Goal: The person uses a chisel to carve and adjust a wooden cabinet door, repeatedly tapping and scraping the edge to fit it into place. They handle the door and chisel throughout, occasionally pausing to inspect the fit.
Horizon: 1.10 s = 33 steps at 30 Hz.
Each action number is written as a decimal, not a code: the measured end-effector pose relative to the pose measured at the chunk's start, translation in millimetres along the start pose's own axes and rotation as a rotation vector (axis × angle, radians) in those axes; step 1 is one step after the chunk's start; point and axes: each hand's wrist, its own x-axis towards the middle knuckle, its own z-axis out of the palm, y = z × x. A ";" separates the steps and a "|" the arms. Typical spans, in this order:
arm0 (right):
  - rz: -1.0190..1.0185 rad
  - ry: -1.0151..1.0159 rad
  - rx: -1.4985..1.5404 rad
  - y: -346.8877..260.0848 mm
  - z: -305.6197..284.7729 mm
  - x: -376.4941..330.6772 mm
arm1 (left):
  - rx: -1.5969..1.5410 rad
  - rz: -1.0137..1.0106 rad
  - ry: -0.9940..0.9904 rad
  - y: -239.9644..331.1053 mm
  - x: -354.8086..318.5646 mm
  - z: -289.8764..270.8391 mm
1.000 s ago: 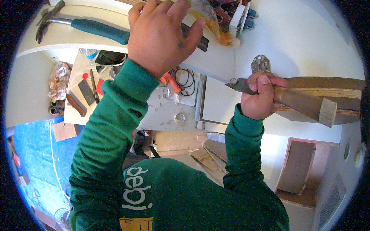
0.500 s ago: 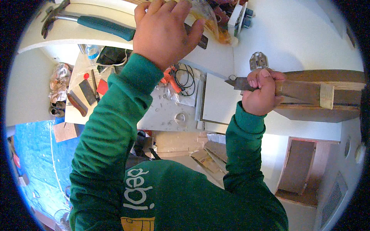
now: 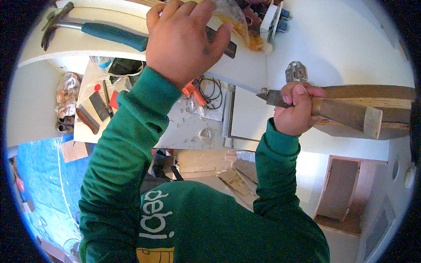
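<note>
My right hand [image 3: 297, 109] is wrapped round a chisel [image 3: 344, 115]. Its wooden handle sticks out to the right and its dark metal blade points left. A small pale curl sits at the blade's tip, beside the edge of a white panel [image 3: 251, 116]. Up at the top, my left hand [image 3: 186, 41] lies on a pale shelf [image 3: 127, 19] with its fingers apart. Under its thumb passes a dark flat bar [image 3: 230, 49]; whether the palm presses on it is hidden. A claw hammer [image 3: 115, 36] with a green grip lies left of that hand.
A metal hinge plate [image 3: 296, 71] is fixed to the white surface above my right hand. Thick plywood [image 3: 372, 92] runs behind the chisel handle. Lower down are an orange corded tool [image 3: 193, 90], a board with hand tools [image 3: 98, 105] and blue sheeting [image 3: 37, 175].
The chisel's handle end has tipped downward, while its blade tip stays near the panel edge. My left hand has shifted slightly left in view, and so has the hammer.
</note>
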 end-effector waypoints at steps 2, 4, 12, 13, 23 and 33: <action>-0.005 0.011 0.004 0.8 -0.3 0.0 | 0.003 0.003 0.001 -0.4 0.8 -0.2; 0.007 0.025 -0.003 1.1 0.0 0.0 | 0.009 0.018 0.011 -0.3 0.6 -0.7; -0.003 0.020 -0.004 0.4 1.8 1.4 | -0.016 0.007 0.020 -0.4 -0.4 0.1; 0.002 0.011 -0.009 0.7 1.6 1.4 | -0.021 0.008 0.023 -0.7 -0.4 0.6; 0.042 0.072 0.001 -2.9 5.9 0.5 | -0.023 -0.007 0.032 -3.5 -3.2 7.2; 0.128 0.120 -0.069 -15.7 17.2 7.6 | 0.027 -0.036 -0.028 -0.8 -2.9 5.4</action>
